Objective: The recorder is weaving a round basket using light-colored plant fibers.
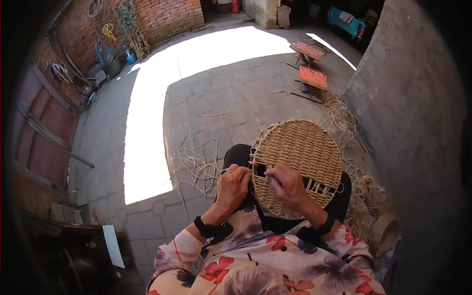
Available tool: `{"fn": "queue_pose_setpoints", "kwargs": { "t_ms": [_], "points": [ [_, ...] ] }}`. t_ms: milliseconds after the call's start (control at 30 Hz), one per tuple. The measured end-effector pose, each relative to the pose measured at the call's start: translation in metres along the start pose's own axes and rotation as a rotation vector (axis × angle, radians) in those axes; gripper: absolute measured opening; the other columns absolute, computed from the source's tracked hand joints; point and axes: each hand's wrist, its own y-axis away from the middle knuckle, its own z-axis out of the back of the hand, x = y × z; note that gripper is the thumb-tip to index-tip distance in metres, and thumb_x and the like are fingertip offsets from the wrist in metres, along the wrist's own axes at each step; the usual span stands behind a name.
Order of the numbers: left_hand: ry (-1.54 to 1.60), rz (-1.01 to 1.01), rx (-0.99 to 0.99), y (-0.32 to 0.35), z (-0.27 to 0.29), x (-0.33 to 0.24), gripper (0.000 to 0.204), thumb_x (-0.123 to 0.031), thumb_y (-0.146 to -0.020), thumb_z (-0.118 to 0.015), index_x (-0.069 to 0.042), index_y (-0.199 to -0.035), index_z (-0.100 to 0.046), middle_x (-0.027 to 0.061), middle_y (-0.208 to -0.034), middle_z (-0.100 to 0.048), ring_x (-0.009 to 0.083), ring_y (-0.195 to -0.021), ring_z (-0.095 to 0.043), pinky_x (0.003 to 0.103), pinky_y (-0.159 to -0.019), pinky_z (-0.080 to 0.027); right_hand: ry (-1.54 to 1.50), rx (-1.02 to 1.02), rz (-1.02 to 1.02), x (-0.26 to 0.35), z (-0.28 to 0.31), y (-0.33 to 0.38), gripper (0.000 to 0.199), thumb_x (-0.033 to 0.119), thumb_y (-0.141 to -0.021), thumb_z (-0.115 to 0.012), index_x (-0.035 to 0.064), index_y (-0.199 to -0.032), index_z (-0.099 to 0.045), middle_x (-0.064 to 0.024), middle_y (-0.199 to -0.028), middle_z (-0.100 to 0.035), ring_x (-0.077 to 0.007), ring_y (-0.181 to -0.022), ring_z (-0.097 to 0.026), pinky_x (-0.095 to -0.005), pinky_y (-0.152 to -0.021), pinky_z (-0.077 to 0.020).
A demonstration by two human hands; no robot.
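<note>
A round woven mat [297, 164] rests on the person's lap, tilted up toward the camera, its weave tight except for an open band of bare ribs across the lower part. The left hand [233, 184] is closed at the mat's left edge, fingers pinching a pale cord [196, 169] that trails off in loops over the paved floor [221, 98] to the left. The right hand [287, 184] lies on the mat's face just beside the left one, fingers curled shut over the strands at the open band; what exactly it pinches I cannot tell. A heap of loose straw [361, 191] lies at the right, against the grey wall [408, 98]. Two small stools [310, 78] with red woven seats stand well apart, farther out on the floor.
</note>
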Motion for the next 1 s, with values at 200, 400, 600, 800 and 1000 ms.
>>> {"fn": "queue_pose_setpoints", "kwargs": {
  "t_ms": [200,400,600,800,1000],
  "points": [
    [0.113,-0.168,-0.216,0.006,-0.008,-0.003,0.01,-0.008,-0.09,-0.065,-0.002,-0.095,-0.07,0.009,-0.079,-0.063,0.0248,-0.066,-0.061,0.035,-0.056,-0.046,0.074,-0.047,0.068,0.0,-0.004,-0.012,0.015,0.0,-0.082,-0.064,0.004,-0.097,-0.062,-0.0136,-0.088,-0.058,-0.0347,-0.077,-0.064,-0.0423,-0.065,-0.053],
    [0.914,0.803,0.17,-0.005,0.004,-0.013,0.009,-0.016,-0.098,-0.06,-0.011,-0.1,-0.067,-0.0097,-0.063,-0.045,0.0003,-0.048,-0.035,0.018,-0.043,-0.025,0.203,0.135,0.109,-0.005,-0.001,-0.026,0.016,0.002,-0.08,-0.066,0.0039,-0.096,-0.064,-0.0126,-0.086,-0.06,-0.0338,-0.078,-0.065,-0.0417,-0.065,-0.0526],
    [1.352,0.893,0.266,0.002,0.005,-0.005,0.006,-0.015,-0.097,-0.062,-0.012,-0.102,-0.063,-0.0117,-0.059,-0.035,0.0009,-0.044,-0.027,0.02,-0.041,-0.023,0.366,0.306,0.128,-0.004,-0.002,-0.039,0.009,0.006,-0.08,-0.06,0.0045,-0.088,-0.065,-0.0129,-0.084,-0.065,-0.034,-0.08,-0.067,-0.0448,-0.068,-0.0531],
    [1.27,0.831,0.248,0.0,0.0,-0.013,0.01,-0.016,-0.097,-0.062,-0.01,-0.105,-0.062,-0.011,-0.059,-0.037,0.0014,-0.044,-0.03,0.019,-0.043,-0.026,0.314,0.118,0.051,0.0,-0.018,-0.034,0.011,0.011,-0.076,-0.064,0.005,-0.086,-0.062,-0.0111,-0.081,-0.064,-0.0321,-0.074,-0.066,-0.042,-0.065,-0.0529],
    [0.369,0.148,-0.132,-0.003,-0.014,-0.012,0.012,-0.012,-0.086,-0.069,-0.005,-0.096,-0.068,-0.0007,-0.066,-0.05,0.0117,-0.057,-0.051,0.026,-0.053,-0.04,0.417,-0.329,0.287,-0.005,-0.003,-0.041,0.02,0.006,-0.072,-0.066,0.0083,-0.086,-0.051,-0.0081,-0.073,-0.052,-0.0281,-0.063,-0.06,-0.0388,-0.056,-0.0499]
  ]
}}
